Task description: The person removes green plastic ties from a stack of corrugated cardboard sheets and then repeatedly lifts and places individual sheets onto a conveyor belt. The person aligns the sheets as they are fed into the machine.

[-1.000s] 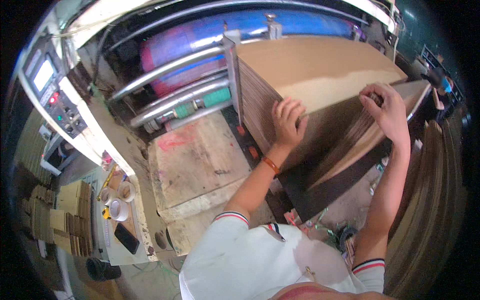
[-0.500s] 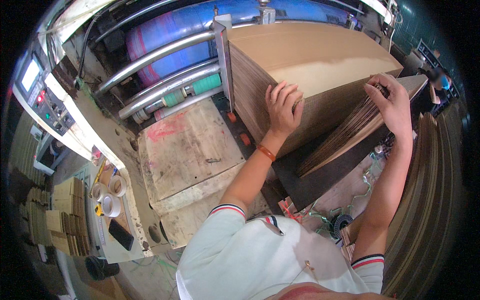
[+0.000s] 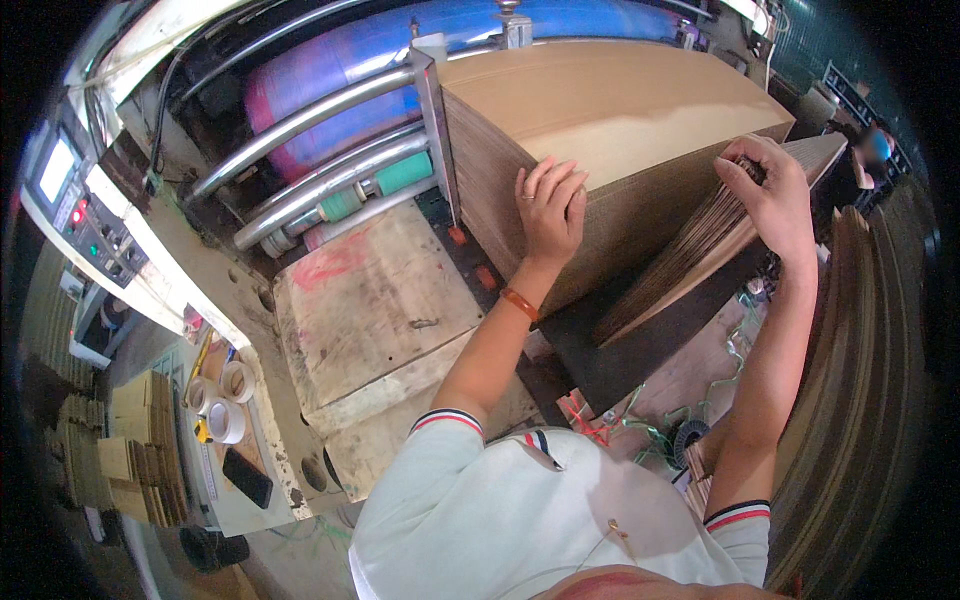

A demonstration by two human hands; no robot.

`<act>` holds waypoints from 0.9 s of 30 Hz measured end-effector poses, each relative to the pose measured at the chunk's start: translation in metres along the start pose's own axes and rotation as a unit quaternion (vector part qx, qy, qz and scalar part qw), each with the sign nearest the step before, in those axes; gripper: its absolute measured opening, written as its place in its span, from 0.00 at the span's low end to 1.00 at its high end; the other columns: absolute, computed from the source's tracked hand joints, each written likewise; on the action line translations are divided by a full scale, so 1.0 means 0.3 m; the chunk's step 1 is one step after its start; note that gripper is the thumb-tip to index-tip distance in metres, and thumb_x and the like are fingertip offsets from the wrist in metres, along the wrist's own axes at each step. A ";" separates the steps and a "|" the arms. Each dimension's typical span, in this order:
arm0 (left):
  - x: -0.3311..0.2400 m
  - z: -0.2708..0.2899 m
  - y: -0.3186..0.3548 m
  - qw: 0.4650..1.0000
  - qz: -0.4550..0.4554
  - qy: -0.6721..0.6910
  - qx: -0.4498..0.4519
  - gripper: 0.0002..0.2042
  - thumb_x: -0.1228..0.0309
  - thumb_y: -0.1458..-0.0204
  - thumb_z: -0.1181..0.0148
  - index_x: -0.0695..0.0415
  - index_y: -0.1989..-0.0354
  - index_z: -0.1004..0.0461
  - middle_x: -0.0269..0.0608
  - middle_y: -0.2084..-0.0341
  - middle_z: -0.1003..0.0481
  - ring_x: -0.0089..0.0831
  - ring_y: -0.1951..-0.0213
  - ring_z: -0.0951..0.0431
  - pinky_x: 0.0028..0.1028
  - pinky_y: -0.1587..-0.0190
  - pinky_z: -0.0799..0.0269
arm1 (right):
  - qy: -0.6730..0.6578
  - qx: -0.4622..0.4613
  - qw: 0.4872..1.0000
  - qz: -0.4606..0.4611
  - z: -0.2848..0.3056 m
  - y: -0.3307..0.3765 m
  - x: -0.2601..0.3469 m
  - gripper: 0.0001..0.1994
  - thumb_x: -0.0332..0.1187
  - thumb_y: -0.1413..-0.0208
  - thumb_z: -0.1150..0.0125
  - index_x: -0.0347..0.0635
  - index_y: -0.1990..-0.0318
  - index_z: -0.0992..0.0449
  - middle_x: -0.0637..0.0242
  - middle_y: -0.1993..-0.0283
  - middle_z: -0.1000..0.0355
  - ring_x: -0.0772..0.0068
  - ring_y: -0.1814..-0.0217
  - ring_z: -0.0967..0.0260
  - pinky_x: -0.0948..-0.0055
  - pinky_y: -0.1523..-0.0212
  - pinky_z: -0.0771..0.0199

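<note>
Sheets (image 3: 692,250) of brown card stood fanned and tilted at about two o'clock from the middle of my view, their lower corner down by a black board (image 3: 640,370). My right hand (image 3: 775,195) was closed on their upper edges, thumb against curled fingers. My left hand (image 3: 552,215) was at one o'clock, fingers parted and slightly bent, gripping nothing, at the near corner of a tall stack (image 3: 620,110); whether the fingertips pressed on it, I could not tell. My two hands were well apart.

As far as I could judge, the work was partway along. The stack, reaching out toward one o'clock, looked neatly built and stood beside a metal upright (image 3: 435,130). The sheets in my grip were the unsettled part: spread at the edges, leaning, and not lying flush with the stack. Beyond them, at four o'clock, was more card (image 3: 850,390), out of my hands; I could not count any of it.

Up at eleven o'clock ran a blue roller (image 3: 340,110), with no sheet visible on it. Toward eight o'clock, a tabletop (image 3: 240,515) carried tape rolls (image 3: 227,423) and a phone (image 3: 247,477).
</note>
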State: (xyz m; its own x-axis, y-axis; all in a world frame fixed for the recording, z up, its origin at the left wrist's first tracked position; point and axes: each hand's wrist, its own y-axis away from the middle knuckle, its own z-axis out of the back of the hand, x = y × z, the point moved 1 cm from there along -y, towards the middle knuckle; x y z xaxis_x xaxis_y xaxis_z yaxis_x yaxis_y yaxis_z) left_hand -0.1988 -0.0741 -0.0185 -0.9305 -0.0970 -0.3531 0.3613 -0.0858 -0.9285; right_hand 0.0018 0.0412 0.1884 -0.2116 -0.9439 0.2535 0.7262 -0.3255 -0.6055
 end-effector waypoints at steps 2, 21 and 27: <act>-0.009 -0.006 -0.007 1.000 0.015 0.005 0.001 0.12 0.67 0.42 0.49 0.51 0.53 0.23 0.36 0.49 0.27 0.41 0.39 0.36 0.49 0.33 0.56 | -0.011 -0.034 0.999 0.031 -0.009 0.002 -0.007 0.10 0.38 0.51 0.38 0.41 0.68 0.22 0.57 0.72 0.27 0.59 0.67 0.28 0.66 0.63 0.31; -0.024 -0.033 0.021 0.999 0.029 -0.015 -0.024 0.12 0.66 0.40 0.54 0.52 0.55 0.23 0.40 0.44 0.29 0.46 0.37 0.38 0.51 0.32 0.59 | 0.024 -0.028 0.999 0.013 0.004 0.010 0.020 0.11 0.39 0.52 0.39 0.40 0.68 0.22 0.55 0.69 0.26 0.54 0.62 0.27 0.64 0.60 0.30; -0.010 -0.044 0.032 0.999 0.032 -0.005 -0.024 0.10 0.66 0.41 0.51 0.51 0.57 0.24 0.39 0.44 0.31 0.44 0.36 0.40 0.52 0.32 0.61 | 0.006 -0.028 0.999 0.022 -0.026 -0.022 0.012 0.11 0.38 0.50 0.39 0.39 0.67 0.23 0.55 0.68 0.28 0.54 0.62 0.29 0.64 0.59 0.32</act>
State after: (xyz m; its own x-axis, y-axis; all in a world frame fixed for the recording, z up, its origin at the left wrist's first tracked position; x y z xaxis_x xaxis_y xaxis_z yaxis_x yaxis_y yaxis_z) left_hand -0.1932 -0.0615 -0.0278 -0.9053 -0.1106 -0.4101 0.4156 -0.0314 -0.9090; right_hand -0.0089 0.0395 0.1873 -0.1881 -0.9577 0.2179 0.6971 -0.2864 -0.6572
